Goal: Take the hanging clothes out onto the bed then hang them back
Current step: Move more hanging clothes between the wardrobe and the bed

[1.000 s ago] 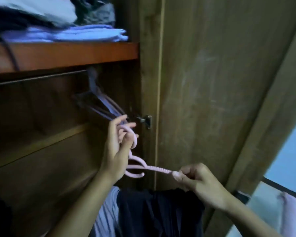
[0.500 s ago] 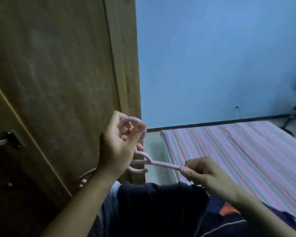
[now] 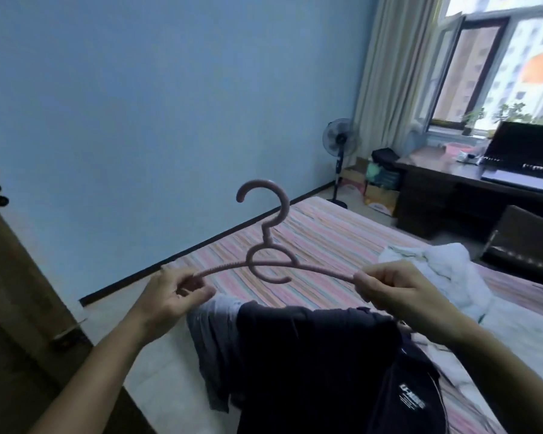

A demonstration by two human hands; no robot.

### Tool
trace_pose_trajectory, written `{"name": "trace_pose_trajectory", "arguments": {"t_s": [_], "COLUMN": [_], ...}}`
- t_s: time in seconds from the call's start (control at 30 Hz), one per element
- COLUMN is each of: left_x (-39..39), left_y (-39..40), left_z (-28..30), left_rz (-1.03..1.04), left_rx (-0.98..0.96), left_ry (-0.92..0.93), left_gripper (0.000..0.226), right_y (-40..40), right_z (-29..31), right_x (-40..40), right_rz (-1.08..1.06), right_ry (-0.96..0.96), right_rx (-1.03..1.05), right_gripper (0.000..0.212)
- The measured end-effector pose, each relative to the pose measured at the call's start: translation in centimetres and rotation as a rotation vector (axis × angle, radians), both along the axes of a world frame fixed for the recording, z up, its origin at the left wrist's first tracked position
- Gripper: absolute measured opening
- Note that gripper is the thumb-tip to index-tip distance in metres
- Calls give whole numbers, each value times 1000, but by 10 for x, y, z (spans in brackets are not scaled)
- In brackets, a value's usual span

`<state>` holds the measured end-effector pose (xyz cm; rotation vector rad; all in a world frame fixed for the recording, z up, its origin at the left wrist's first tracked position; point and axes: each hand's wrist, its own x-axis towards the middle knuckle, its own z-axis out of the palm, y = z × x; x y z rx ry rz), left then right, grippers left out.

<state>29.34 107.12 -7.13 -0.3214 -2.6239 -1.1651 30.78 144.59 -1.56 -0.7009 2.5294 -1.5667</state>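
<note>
View swung from wardrobe to bed (image 3: 320, 233); left hand (image 3: 173, 294) and right hand (image 3: 389, 288) each pinch a hanger (image 3: 268, 266) end, long axis crosswise, dark clothes (image 3: 311, 355) below.

Pink hanger (image 3: 265, 263) between both hands' grip, above striped bed (image 3: 320, 242).

The left hand (image 3: 173, 297) has left the pink hanger (image 3: 265, 261)'s hook and now pinches its left arm.
</note>
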Motion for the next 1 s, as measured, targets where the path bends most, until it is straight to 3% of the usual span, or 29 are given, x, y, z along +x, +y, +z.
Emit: {"name": "trace_pose_trajectory", "arguments": {"t_s": [0.17,0.37,0.63,0.77,1.0], "left_x": [-35,-54,-90,-117,-175], "left_y": [41,60,80,109,181], "left_z": [-23,-28,-28,-60,-157], "left_rz": [-165,-401,-626,-681,-717], "left_rx": [168,18,-145,-206,-282], "left_ry": [-101,-169,-214,-255,-488], "left_gripper": [67,37,43,38,32], "right_y": [45,68,55,62,108], "right_z": [-11,-23,-56,-91,-183], "right_x": [12,50,91,88,45], "right_rz": [-90,-199,-464,-605,-748], "right_ry": [-91,-241,-396,-478,-614], "right_rx": [3,62,-105,-155,-11], "right_gripper": [50,31,25,24,26]}}
